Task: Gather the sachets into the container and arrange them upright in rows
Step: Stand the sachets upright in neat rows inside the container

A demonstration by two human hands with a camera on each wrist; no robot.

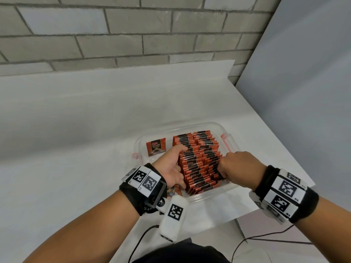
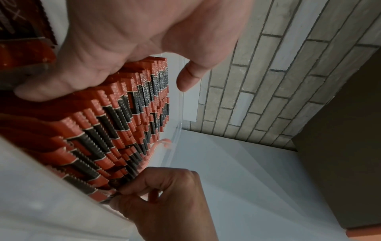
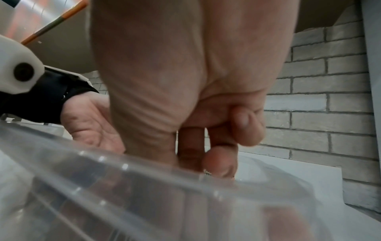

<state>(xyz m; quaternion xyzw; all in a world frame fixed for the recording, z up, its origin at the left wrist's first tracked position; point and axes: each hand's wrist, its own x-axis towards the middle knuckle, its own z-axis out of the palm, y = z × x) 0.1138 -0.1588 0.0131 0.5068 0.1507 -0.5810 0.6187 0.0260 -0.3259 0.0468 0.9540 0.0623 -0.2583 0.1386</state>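
Inside a clear container (image 1: 207, 198) near the right front corner of a white table (image 1: 76, 130), two rows of red and black sachets (image 1: 199, 160) stand on edge, packed close from the near wall toward the far one. The left hand (image 1: 171, 164) is laid flat along the left flank of the rows, fingers nearly straight and pressed against the packet sides, with the thumb lifted clear; nothing is gripped by it. The right hand (image 1: 235, 166) is curled at the right flank, and in the left wrist view its thumb and forefinger are seen pinching the top edge of a sachet at the near end of the right row. The step in hand appears to be the squaring of the rows. It would best be done with even, gentle pressure from both sides, so that the thin packets are kept vertical rather than buckled or fanned, and with the pinched packet seated level with its neighbours. One loose sachet (image 1: 156, 148) lies face up in the far left of the container, and part of another shows below the left wrist; these would probably be stood up next. The packet tops are serrated and sit slightly uneven.
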